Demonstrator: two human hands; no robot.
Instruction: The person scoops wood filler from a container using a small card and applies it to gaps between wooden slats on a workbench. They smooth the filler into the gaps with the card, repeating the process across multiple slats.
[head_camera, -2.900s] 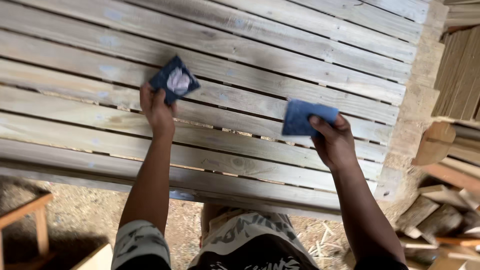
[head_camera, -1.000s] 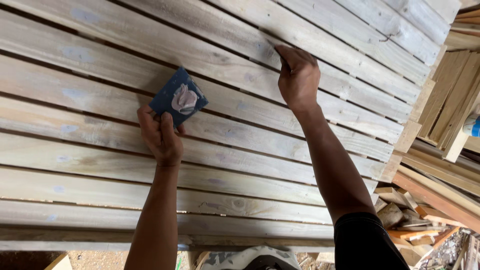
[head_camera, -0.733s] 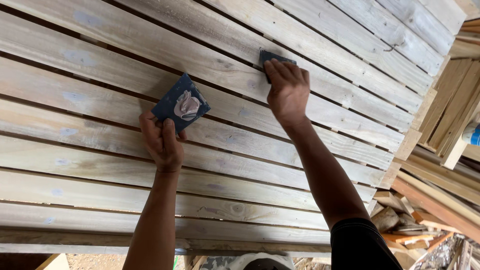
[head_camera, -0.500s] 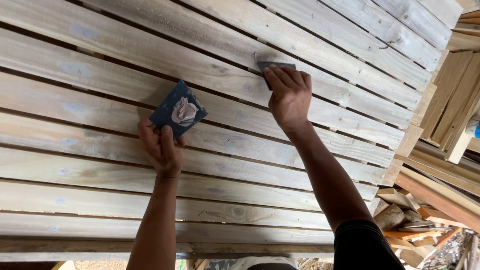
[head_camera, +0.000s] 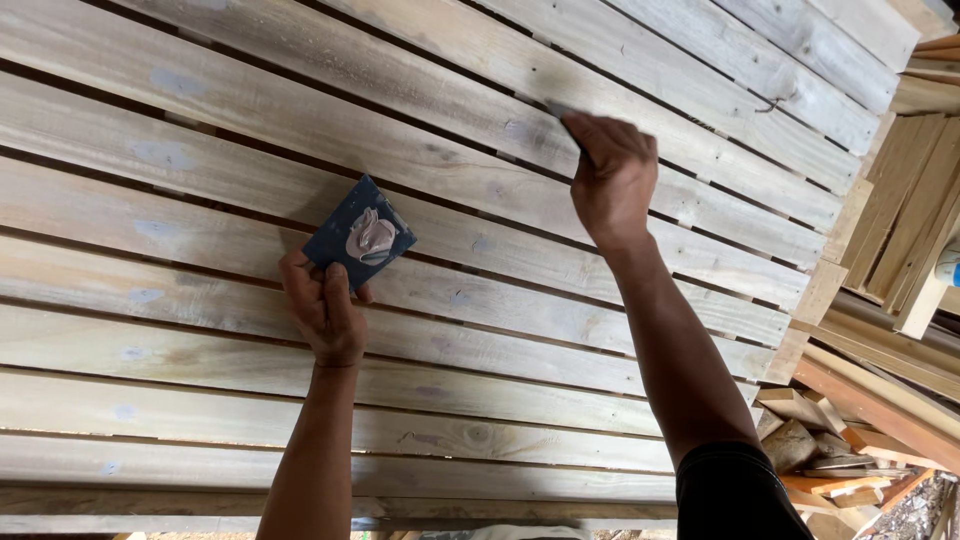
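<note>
Left hand (head_camera: 325, 315), center-left of frame, pinches a dark blue square pad (head_camera: 358, 235) smeared with pinkish filler. Right hand (head_camera: 612, 175), upper center, curls down against the slatted wood panel (head_camera: 200, 130), pressing something barely visible.

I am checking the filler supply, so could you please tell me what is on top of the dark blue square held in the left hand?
A pinkish-grey lump of paste sits on the dark blue square; the left hand covers its lower corner.

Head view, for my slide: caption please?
Left hand holds a blue card with putty; right hand presses on wooden slats.
</note>
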